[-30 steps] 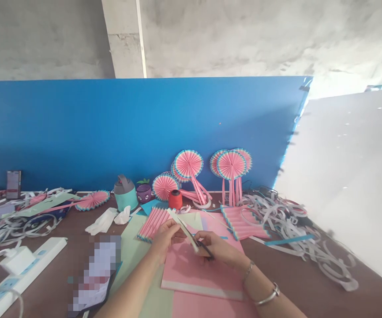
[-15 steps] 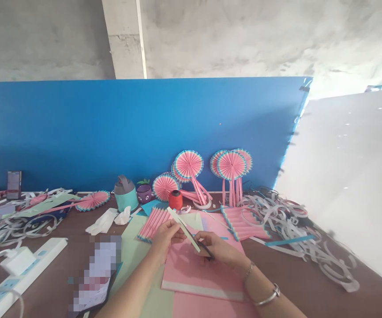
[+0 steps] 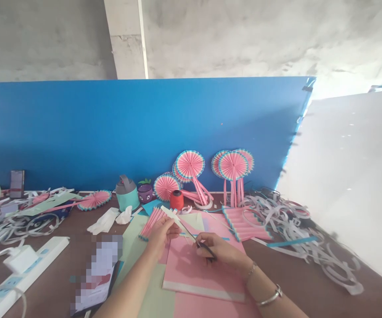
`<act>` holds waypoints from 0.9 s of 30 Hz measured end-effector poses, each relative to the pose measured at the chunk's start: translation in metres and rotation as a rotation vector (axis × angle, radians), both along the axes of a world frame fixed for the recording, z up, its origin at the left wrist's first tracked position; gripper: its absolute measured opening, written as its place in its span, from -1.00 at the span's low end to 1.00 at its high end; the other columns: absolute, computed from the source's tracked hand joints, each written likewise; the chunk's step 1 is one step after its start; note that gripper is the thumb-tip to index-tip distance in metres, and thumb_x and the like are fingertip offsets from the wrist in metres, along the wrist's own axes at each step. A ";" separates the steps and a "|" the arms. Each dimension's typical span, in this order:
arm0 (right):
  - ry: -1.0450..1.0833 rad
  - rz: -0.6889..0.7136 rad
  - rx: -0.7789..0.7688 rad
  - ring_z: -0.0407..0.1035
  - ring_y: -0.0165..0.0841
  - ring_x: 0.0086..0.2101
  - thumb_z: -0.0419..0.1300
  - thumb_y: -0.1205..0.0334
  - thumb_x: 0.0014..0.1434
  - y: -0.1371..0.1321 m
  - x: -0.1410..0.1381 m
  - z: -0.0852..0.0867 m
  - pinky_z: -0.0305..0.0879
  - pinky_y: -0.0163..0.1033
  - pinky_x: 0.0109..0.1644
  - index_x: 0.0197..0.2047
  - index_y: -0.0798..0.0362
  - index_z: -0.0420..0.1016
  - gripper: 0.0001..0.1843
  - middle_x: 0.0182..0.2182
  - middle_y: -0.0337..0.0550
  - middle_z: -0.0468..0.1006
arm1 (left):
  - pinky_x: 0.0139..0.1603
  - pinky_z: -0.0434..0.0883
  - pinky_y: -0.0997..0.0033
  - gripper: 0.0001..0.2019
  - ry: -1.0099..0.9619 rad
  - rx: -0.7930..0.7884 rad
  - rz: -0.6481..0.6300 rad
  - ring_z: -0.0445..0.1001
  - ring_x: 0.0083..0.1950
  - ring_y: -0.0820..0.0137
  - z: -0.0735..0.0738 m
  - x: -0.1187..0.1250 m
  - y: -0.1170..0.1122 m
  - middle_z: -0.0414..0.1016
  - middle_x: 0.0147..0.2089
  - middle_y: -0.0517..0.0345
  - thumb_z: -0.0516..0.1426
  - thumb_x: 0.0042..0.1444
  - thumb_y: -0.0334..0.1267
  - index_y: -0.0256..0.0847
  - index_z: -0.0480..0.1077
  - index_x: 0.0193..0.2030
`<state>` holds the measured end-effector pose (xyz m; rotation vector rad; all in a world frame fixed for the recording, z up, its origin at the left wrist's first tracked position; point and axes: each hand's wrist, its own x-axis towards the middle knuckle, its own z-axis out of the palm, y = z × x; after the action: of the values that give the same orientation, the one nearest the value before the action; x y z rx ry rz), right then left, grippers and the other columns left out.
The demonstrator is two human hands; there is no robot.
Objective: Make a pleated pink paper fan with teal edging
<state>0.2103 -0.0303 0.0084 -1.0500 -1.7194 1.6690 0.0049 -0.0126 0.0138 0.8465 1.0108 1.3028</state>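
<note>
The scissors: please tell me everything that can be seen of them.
The scissors have dark handles, partly hidden by the right hand that holds them above the pink paper. The slim blades, apparently metal, slant away toward the left hand, their tips near the pale strip it pinches. Whether they touch it or stand open is unclear.

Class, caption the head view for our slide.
Left hand holds a pale strip, right hand dark-handled scissors, over pink paper; pleated fans behind.

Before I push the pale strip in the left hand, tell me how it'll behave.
The pale strip is probably light: it looks thin and papery. It seems mildly stiff, its free end jutting from the left hand without visible droop.
</note>
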 end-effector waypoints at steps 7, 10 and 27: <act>-0.028 -0.011 0.015 0.26 -0.52 -0.65 0.33 0.00 -0.11 0.001 0.001 -0.001 0.11 -0.41 -0.57 -0.33 0.09 0.37 -0.61 -0.65 -0.39 0.35 | -0.52 0.42 0.58 -0.78 0.002 -0.014 0.000 0.54 -0.49 0.44 0.000 0.000 0.000 0.49 -0.56 0.20 0.28 -0.14 -0.19 -0.25 0.34 -0.48; -0.045 -0.013 0.011 0.28 -0.52 -0.65 0.32 0.01 -0.10 0.001 0.001 -0.002 0.13 -0.41 -0.57 -0.31 0.09 0.39 -0.62 -0.64 -0.39 0.36 | -0.52 0.42 0.59 -0.78 0.003 -0.015 0.005 0.54 -0.50 0.45 0.000 0.000 0.001 0.49 -0.57 0.21 0.27 -0.13 -0.19 -0.25 0.33 -0.50; -0.029 -0.012 0.012 0.25 -0.54 -0.69 0.31 0.00 -0.08 0.001 0.000 -0.001 0.06 -0.43 -0.61 -0.33 0.09 0.36 -0.63 -0.69 -0.41 0.36 | -0.51 0.43 0.57 -0.77 0.015 -0.021 0.018 0.54 -0.49 0.43 0.001 0.001 -0.001 0.49 -0.56 0.19 0.27 -0.13 -0.18 -0.24 0.33 -0.50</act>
<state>0.2108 -0.0289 0.0069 -1.0821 -1.7365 1.6411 0.0064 -0.0137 0.0153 0.8337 1.0443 1.3009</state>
